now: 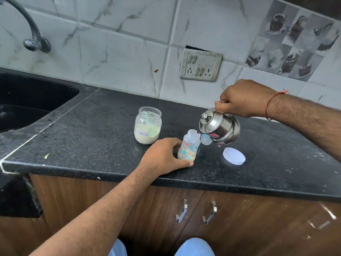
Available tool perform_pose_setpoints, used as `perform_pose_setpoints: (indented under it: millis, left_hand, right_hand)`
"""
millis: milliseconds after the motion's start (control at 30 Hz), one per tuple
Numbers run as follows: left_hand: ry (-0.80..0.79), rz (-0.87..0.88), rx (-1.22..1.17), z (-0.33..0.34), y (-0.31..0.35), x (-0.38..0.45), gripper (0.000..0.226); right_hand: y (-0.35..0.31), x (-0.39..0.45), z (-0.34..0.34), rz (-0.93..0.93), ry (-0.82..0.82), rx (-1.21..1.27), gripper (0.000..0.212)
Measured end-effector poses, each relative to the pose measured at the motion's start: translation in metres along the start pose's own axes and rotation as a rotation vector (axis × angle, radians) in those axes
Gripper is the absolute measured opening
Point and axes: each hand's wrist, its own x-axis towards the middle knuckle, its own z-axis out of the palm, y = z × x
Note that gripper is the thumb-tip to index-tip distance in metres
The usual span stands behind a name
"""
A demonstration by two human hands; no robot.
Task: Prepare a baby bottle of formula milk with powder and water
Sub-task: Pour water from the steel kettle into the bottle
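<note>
Gripping the handle of a small steel kettle (220, 129), the right hand (243, 99) tips it so the spout sits at the open mouth of the baby bottle (189, 145). The left hand (163, 156) curls round the bottle's base, holding it upright on the black granite counter (92, 126) near the front edge. A glass jar labelled formula (147, 125) stands just behind, uncapped; a white lid (234, 156) lies to the right, and a clear bottle cap (206, 139) rests under the kettle
</note>
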Motion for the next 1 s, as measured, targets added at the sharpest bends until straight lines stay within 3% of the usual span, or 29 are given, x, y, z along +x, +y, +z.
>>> perform_pose_setpoints:
  millis: [1000]
  left_hand:
    - [0.004, 0.001, -0.003, 0.0011, -0.0005, 0.0009, 0.069]
  right_hand:
    - [-0.0033, 0.0007, -0.0049, -0.028, -0.007, -0.018, 0.055]
